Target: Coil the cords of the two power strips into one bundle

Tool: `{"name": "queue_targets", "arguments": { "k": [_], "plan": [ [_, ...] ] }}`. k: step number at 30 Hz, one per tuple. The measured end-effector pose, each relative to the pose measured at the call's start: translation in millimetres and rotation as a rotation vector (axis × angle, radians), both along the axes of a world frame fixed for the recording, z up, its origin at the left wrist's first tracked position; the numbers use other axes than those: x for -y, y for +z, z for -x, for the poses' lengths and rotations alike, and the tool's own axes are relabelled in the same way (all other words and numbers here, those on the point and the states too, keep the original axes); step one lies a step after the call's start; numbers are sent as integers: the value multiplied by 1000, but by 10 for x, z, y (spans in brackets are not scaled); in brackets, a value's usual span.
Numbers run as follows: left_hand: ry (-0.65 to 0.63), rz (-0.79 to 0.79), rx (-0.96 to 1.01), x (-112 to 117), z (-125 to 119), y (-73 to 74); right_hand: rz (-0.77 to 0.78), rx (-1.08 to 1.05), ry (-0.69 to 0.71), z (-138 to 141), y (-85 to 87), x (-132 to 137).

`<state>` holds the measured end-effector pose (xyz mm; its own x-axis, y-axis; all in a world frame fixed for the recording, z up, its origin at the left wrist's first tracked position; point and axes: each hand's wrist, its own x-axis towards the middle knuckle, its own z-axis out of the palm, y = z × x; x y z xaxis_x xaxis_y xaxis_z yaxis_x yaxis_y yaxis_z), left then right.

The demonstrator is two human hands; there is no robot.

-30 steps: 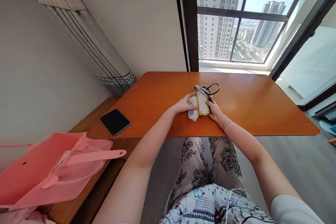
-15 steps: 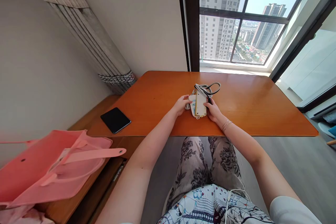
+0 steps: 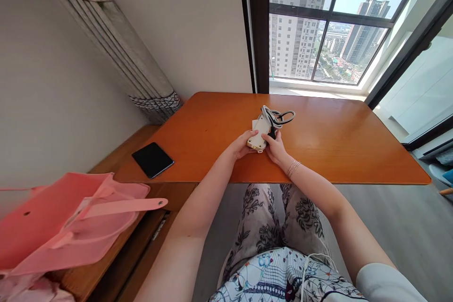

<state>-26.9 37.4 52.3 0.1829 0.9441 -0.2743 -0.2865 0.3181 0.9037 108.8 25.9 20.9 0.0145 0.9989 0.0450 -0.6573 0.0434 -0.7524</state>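
Between my two hands, over the near middle of the wooden table, is a white power strip (image 3: 259, 138) with its plain back facing up. My left hand (image 3: 243, 145) grips its left side, thumb on top and fingers underneath. On the other side my right hand (image 3: 276, 146) is closed around its right edge, by a black plug (image 3: 272, 132). A bundled grey and black cord (image 3: 278, 117) loops out beyond the strip's far end. The socket side is turned down and hidden.
A black tablet (image 3: 153, 160) lies on the left of the orange-brown table (image 3: 336, 146). At the lower left, an open pink bag (image 3: 81, 226) rests on a lower wooden surface beside the table. A window (image 3: 329, 23) stands behind the table's far edge.
The power strip has rolled over to the left, so its blue-marked socket face no longer shows. Both hands have shifted slightly left with it.
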Motion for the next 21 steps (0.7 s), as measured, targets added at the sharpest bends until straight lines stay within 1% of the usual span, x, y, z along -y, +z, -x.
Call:
{"name": "queue_targets", "arguments": {
  "k": [2, 3, 5, 7, 9, 10, 13, 16, 18, 21],
  "plan": [
    [-55, 35, 1, 13, 73, 10, -25, 64, 34, 32, 8, -16],
    [-49, 38, -8, 11, 114, 15, -27, 119, 66, 32, 17, -28],
    [6, 26, -37, -7, 210, 29, 7, 262, 154, -8, 36, -54],
    [77, 14, -89, -45, 341, 53, 86, 420, 207, -101, 49, -66],
    [164, 7, -171, -105, 514, 92, 140, 554, 204, -236, 43, -49],
    [204, 12, -219, -142, 616, 117, 136, 609, 194, -313, 32, -27],
    [285, 56, -343, -262, 950, 209, 31, 737, 204, -543, -25, 84],
    [349, 91, -415, -359, 1250, 306, -84, 810, 207, -724, -92, 214],
    [395, 99, -467, -401, 1404, 358, -142, 822, 200, -800, -129, 274],
    [460, 101, -551, -453, 1582, 390, -165, 793, 204, -846, -163, 300]
  ]
}}
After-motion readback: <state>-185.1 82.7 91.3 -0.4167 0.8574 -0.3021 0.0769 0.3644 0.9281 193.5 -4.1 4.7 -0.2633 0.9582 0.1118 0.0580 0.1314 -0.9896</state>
